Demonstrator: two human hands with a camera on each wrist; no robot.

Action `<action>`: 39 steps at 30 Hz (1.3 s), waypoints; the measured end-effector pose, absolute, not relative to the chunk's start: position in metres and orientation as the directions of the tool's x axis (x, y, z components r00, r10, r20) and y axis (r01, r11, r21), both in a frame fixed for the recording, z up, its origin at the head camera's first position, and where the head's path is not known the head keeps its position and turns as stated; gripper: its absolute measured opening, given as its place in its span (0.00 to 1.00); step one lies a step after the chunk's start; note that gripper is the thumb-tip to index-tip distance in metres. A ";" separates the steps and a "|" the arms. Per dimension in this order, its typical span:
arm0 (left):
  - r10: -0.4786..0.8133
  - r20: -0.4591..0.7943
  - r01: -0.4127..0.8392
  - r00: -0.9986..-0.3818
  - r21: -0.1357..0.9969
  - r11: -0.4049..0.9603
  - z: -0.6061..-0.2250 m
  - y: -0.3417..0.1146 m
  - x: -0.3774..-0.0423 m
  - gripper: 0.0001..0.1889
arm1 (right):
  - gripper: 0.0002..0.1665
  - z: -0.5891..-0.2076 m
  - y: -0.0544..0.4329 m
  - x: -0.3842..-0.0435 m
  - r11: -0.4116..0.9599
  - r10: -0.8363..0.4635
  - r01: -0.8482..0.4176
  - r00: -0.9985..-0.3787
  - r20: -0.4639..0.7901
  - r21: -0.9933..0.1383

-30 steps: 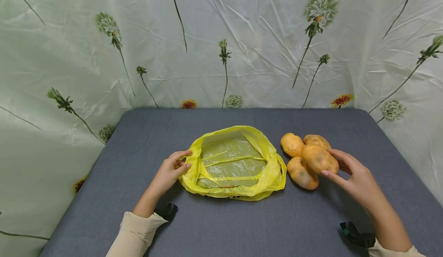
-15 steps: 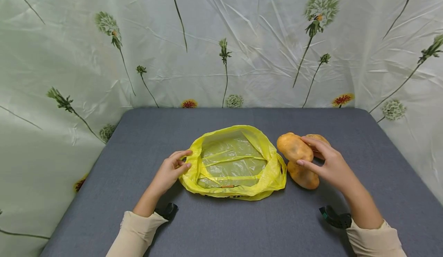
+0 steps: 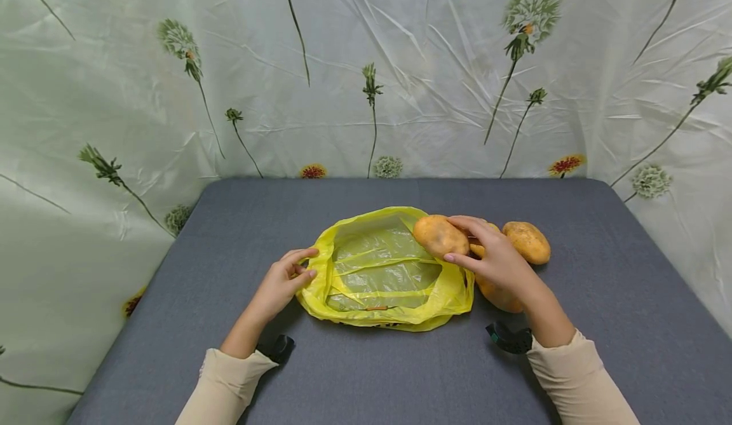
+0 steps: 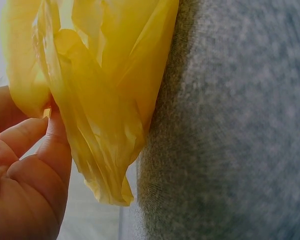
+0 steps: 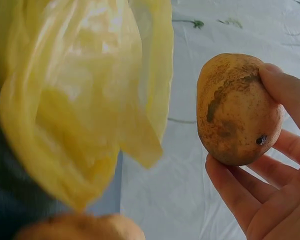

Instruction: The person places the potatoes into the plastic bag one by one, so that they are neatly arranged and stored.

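A yellow plastic bag [image 3: 377, 320] lies with its mouth spread wide in the middle of the table. At its left side my left hand [image 3: 284, 283] holds the rim; the left wrist view shows the thumb and fingers [image 4: 55, 145] at the bag's thin edge. My right hand [image 3: 496, 256] grips a potato [image 3: 440, 236] between thumb and fingers, over the bag's right rim. Dark marks show on this potato [image 5: 238, 110] in the right wrist view. Another potato [image 3: 526, 242] rests on the table to the right, and others are partly hidden under the right hand.
The table [image 3: 366, 380] has a dark grey cloth top. A pale curtain [image 3: 320, 126] with printed flowers hangs behind it and along the sides. Black wrist cameras sit on both wrists, the right one [image 3: 509, 338] low over the table.
My right hand has carried the potato leftward, from above the other potatoes to the bag's right rim. My left hand and the bag have stayed in place.
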State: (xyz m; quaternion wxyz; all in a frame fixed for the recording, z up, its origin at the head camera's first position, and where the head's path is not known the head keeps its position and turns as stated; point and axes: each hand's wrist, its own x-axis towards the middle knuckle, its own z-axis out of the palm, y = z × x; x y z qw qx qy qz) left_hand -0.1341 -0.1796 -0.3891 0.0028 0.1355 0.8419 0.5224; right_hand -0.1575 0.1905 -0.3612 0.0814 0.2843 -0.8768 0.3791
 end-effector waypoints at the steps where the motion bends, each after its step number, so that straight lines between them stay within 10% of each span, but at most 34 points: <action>1: 0.232 0.137 0.226 -0.963 0.880 0.417 -0.389 -0.179 -0.134 0.20 | 0.35 -0.361 0.187 -0.159 0.543 -0.445 -0.564 -0.822 0.356 -0.622; 25: 0.248 0.149 0.243 -0.957 0.880 0.409 -0.390 -0.179 -0.134 0.19 | 0.34 -0.378 0.106 -0.197 0.461 -0.567 -0.597 -0.767 0.299 -0.657; 39: 0.241 0.147 0.237 -0.959 0.884 0.404 -0.391 -0.180 -0.135 0.19 | 0.35 -0.409 0.075 -0.207 0.433 -0.498 -0.458 -0.839 0.217 -0.777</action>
